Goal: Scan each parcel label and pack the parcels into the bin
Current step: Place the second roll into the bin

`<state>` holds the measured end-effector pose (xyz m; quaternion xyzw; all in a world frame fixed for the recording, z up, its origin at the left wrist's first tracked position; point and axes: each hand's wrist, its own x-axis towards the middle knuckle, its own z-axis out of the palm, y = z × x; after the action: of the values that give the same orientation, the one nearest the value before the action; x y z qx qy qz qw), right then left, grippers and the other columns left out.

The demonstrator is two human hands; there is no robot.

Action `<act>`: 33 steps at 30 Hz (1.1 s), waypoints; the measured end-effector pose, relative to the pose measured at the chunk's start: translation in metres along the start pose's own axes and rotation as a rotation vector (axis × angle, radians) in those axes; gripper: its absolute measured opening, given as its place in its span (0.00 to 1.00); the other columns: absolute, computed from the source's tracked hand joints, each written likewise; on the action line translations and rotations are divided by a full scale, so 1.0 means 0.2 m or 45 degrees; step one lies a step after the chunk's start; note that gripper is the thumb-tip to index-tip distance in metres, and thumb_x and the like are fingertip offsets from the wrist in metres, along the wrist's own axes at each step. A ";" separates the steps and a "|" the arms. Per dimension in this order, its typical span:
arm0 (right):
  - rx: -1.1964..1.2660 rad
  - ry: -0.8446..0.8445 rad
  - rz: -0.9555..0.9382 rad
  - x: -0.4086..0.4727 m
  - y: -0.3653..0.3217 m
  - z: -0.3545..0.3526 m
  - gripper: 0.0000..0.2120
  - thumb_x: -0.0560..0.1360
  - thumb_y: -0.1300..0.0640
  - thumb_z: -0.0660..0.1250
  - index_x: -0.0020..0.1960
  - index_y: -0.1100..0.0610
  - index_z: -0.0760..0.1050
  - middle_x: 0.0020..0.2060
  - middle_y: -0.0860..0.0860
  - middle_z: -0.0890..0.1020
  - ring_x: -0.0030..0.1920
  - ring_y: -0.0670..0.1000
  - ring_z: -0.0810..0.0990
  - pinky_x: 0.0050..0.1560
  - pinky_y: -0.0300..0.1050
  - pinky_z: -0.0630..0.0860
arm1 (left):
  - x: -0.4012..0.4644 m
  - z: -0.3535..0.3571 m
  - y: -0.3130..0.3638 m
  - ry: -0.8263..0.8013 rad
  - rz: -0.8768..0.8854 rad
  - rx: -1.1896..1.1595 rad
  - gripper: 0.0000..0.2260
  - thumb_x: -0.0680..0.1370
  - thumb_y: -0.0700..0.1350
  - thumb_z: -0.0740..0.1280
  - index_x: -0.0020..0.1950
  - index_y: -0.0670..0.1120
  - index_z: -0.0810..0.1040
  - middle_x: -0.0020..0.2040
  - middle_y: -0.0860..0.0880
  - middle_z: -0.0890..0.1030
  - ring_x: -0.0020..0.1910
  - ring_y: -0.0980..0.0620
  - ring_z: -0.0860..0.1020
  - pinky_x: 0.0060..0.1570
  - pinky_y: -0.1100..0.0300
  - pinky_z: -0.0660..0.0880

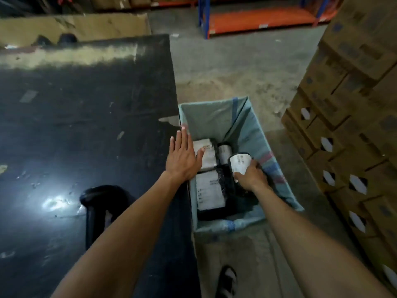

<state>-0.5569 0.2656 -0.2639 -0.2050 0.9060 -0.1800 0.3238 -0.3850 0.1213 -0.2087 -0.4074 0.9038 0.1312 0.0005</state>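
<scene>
A teal fabric bin (247, 130) stands on the floor at the right edge of the black table (86, 117). Several dark parcels with white labels lie inside it, among them one at the front left (209, 190) and one at the back left (207, 155). My right hand (251, 176) is inside the bin, shut on a small dark parcel (239, 163) whose white label faces up. My left hand (183, 158) hovers flat over the table edge and the bin's left rim, fingers spread, holding nothing. A black handheld scanner (96, 198) rests on the table by my left forearm.
Stacked cardboard boxes (354, 117) form a wall close on the right of the bin. Flattened cardboard (75, 26) leans behind the table. An orange and blue rack (260, 18) stands at the back. My sandalled foot (226, 280) is on the concrete floor.
</scene>
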 end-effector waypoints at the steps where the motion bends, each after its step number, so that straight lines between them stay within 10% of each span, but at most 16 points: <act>1: -0.059 -0.070 0.025 0.07 0.02 0.03 0.44 0.80 0.46 0.71 0.83 0.62 0.49 0.78 0.65 0.67 0.74 0.67 0.70 0.72 0.57 0.72 | 0.01 0.02 0.00 0.031 -0.012 0.043 0.33 0.84 0.59 0.44 0.82 0.39 0.44 0.81 0.41 0.38 0.81 0.44 0.40 0.79 0.46 0.40; 7: -0.024 -0.366 0.229 0.42 0.02 0.26 0.39 0.82 0.48 0.68 0.85 0.59 0.52 0.82 0.58 0.62 0.79 0.60 0.67 0.79 0.53 0.64 | 0.03 0.05 -0.02 0.122 -0.037 0.070 0.30 0.85 0.53 0.47 0.81 0.39 0.41 0.82 0.43 0.38 0.81 0.47 0.38 0.79 0.50 0.39; 24: 0.283 -0.251 0.039 0.56 0.24 0.60 0.40 0.86 0.56 0.64 0.86 0.58 0.40 0.83 0.64 0.55 0.80 0.63 0.63 0.79 0.54 0.62 | 0.03 0.06 -0.01 0.176 -0.096 0.081 0.29 0.84 0.49 0.52 0.82 0.39 0.46 0.82 0.41 0.43 0.81 0.46 0.40 0.79 0.52 0.38; 33: 0.061 -0.319 0.024 0.55 0.22 0.51 0.37 0.87 0.43 0.55 0.86 0.53 0.38 0.85 0.58 0.46 0.83 0.62 0.53 0.81 0.56 0.54 | 0.03 0.06 -0.01 0.153 -0.096 0.065 0.29 0.85 0.49 0.50 0.82 0.39 0.44 0.82 0.41 0.42 0.81 0.47 0.40 0.79 0.53 0.37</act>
<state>-0.5779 0.2290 -0.4141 -0.2094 0.8558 -0.1715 0.4408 -0.3889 0.1183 -0.2215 -0.4483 0.8892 0.0833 -0.0381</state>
